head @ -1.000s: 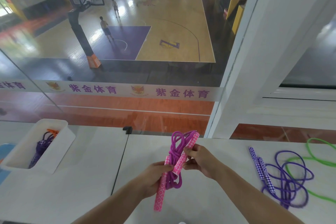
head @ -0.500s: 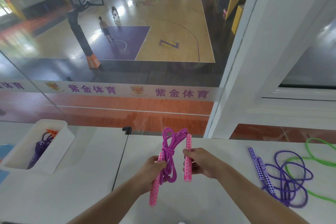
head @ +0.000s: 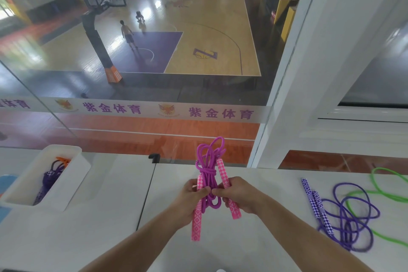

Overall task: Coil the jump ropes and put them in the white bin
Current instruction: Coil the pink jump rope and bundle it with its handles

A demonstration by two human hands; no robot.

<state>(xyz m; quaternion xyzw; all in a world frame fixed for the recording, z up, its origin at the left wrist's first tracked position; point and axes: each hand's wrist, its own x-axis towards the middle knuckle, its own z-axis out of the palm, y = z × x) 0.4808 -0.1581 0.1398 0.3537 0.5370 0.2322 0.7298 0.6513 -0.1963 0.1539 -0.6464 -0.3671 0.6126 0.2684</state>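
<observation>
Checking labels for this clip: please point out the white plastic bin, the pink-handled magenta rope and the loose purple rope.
white plastic bin (head: 76, 166), head view, right wall
pink-handled magenta jump rope (head: 208, 171), head view, knotted cord
loose purple jump rope (head: 353, 212), head view, cord loops

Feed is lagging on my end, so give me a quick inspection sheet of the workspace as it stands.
Surface: white table, two tops with a seam between.
Job's things: pink jump rope bundled, held above the table; purple jump rope and green jump rope loose at right; white bin at left holds a coiled purple rope.
Clutter: nothing seen.
Grippers: left hand and right hand each grip a pink handle.
Cables: nothing seen.
Surroundings: glass overlooking a basketball court.
</observation>
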